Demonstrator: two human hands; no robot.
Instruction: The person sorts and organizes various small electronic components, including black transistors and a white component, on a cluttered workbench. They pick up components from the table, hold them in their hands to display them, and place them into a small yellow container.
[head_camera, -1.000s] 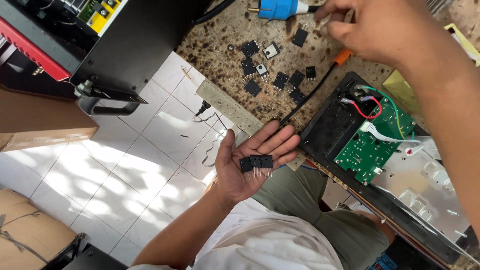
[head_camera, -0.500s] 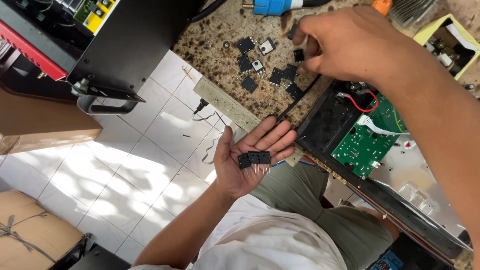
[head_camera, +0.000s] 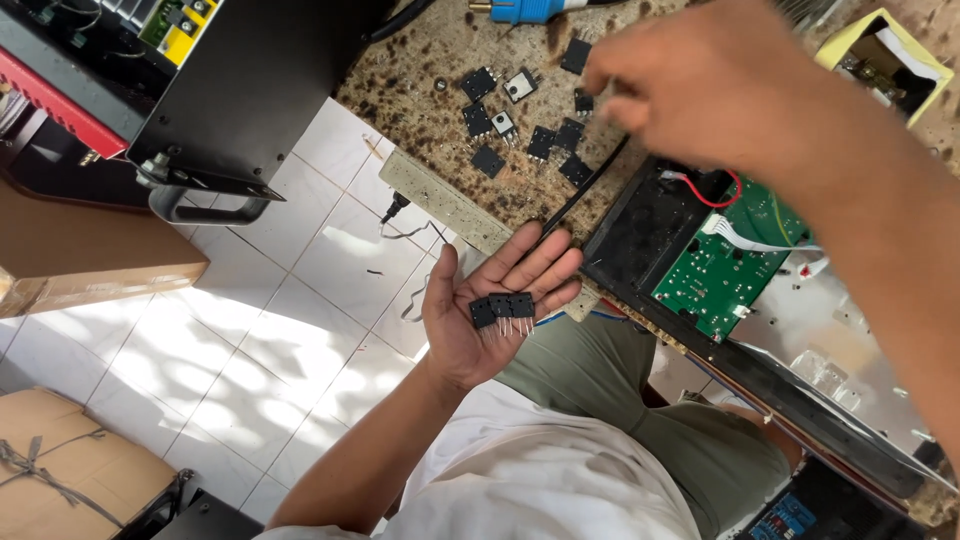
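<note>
From the head camera, the left hand (head_camera: 490, 310) lay palm up and open over the person's lap, with three small black transistors (head_camera: 502, 308) side by side on the palm, their thin metal legs pointing toward the wrist. They looked light and stiff, and the legs would likely bend easily, so the flat black bodies were the safer place to pinch. Resting loose on an open palm, they could slide off with any tilt.

The right hand (head_camera: 700, 85) hung over the speckled worktop (head_camera: 420, 75), fingers curled down near more loose transistors (head_camera: 520, 125) scattered there; it was blurred, so whether it pinched one could not be told.

The worktop's near edge ran just beyond the left fingertips, with the tiled floor (head_camera: 250, 300) below, so a dropped part would fall far. A black cable (head_camera: 580, 190) crossed the parts, an open case with a green circuit board (head_camera: 720, 265) crowded the right, and a black metal box (head_camera: 260, 80) hemmed the left.
</note>
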